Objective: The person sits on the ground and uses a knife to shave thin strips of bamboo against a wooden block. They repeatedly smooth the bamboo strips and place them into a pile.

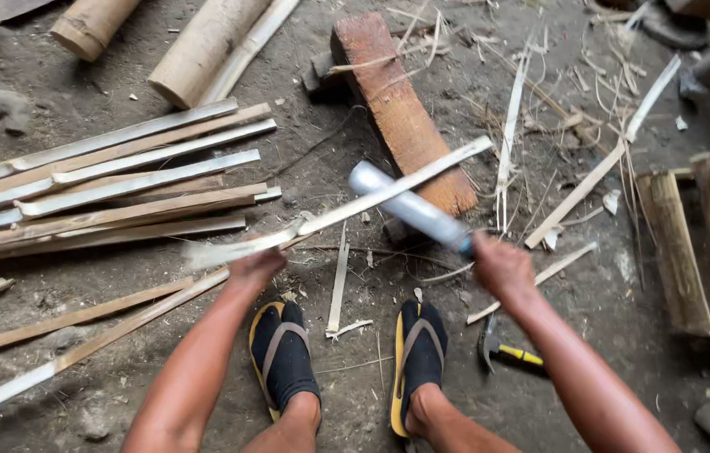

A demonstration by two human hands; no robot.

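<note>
Person seated low over a dirt floor, both feet in black socks and yellow-soled sandals. Landmark: the reddish wooden block (401, 109) lying on the ground ahead of the feet. Left hand (256, 267) is closed around the near end of a long thin bamboo strip (388, 191); the strip runs from that hand up and to the right, its far end reaching just over the block's right edge, so its long axis lies on a rising diagonal across the body. Right hand (501, 267) is clenched on the handle of a broad grey blade (409, 208), which points up and to the left from the hand toward the block's near end. Blade and strip cross just short of the block, blade over or against the strip; whether the edge has bitten in cannot be told, as both are motion-blurred. The crossing point sits nearer the right hand than the left. Left of the block, a stack of split bamboo slats (111, 189) lies roughly parallel; beyond it, round bamboo culms (200, 50). Near the right foot, well back from the block, a hammer (506, 351) with yellow-and-black handle rests on the ground. Right of the block, a wooden frame (690, 243).
</note>
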